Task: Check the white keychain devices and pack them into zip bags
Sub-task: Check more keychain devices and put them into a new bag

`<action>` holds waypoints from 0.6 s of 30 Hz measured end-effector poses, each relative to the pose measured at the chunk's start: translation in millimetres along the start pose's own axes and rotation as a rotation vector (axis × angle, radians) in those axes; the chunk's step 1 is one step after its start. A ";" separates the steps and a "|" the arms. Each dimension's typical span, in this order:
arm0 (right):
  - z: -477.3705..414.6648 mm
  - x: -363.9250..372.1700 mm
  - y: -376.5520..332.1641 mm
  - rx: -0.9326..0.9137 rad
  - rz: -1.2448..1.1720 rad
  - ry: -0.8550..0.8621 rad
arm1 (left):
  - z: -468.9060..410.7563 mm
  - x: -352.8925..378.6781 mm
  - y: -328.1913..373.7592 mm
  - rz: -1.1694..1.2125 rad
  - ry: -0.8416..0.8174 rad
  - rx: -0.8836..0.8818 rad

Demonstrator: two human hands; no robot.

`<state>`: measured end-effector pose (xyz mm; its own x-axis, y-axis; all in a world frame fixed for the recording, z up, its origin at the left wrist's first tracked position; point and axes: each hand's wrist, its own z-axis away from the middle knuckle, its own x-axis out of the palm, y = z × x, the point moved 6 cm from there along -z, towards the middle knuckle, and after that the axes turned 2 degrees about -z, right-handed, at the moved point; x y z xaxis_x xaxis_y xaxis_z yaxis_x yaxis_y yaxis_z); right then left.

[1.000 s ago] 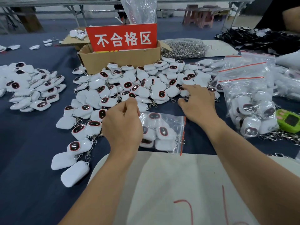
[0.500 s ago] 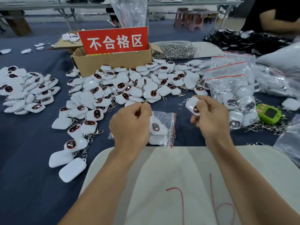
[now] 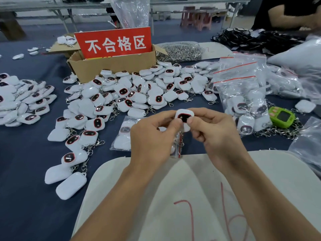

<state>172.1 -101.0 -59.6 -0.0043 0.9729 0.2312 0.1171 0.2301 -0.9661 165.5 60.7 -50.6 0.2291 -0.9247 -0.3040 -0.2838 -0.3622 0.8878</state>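
Note:
Both my hands hold one white keychain device [image 3: 184, 117] with a dark red-rimmed screen, raised above the table's middle. My left hand [image 3: 152, 138] pinches its left side and my right hand [image 3: 215, 131] pinches its right side, both thumbs at its lower edge. Its clasp hangs below between my hands. Under my hands lies a zip bag [image 3: 124, 134] with several white devices inside, its red-striped mouth toward the right and partly hidden. A big heap of loose white devices [image 3: 132, 94] covers the blue cloth behind.
A cardboard box [image 3: 111, 66] with a red sign stands at the back. Another heap of devices [image 3: 22, 100] lies at far left. Filled zip bags [image 3: 243, 94] and a green device [image 3: 282, 117] are on the right. A beige board [image 3: 191, 197] lies in front of me.
My right hand picked a device from the heap and brought it to the centre. My left hand let go of the zip bag and joined in holding the device.

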 end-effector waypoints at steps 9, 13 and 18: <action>-0.8 -1.8 0.0 -0.031 0.134 0.092 | 1.7 7.5 -0.7 0.006 -0.091 0.005; -0.3 0.1 2.2 -0.024 0.125 0.071 | 0.0 5.1 -4.0 0.039 -0.065 -0.003; 0.4 5.1 1.9 -0.045 0.149 0.029 | -1.9 1.8 -1.8 -0.002 -0.026 -0.003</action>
<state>172.0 -95.6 -60.4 0.0449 0.9950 0.0897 0.1589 0.0815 -0.9839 168.2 60.0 -52.0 0.2053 -0.9268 -0.3144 -0.2806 -0.3635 0.8883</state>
